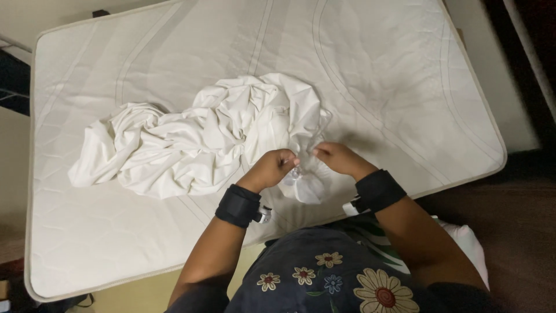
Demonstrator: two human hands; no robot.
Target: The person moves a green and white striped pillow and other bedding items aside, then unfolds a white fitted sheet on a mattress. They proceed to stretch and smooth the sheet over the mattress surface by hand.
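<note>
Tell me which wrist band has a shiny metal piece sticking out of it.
The black band on the left wrist: a small silvery piece shows at its lower right edge. The black band on the right wrist shows no metal piece in this view.

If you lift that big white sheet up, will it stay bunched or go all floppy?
Probably floppy: the white sheet lies crumpled in soft folds on the mattress, so it would likely droop and unfold. It looks thin, so likely light for its size. The left hand and right hand pinch an edge, which hangs limp between them.
</note>
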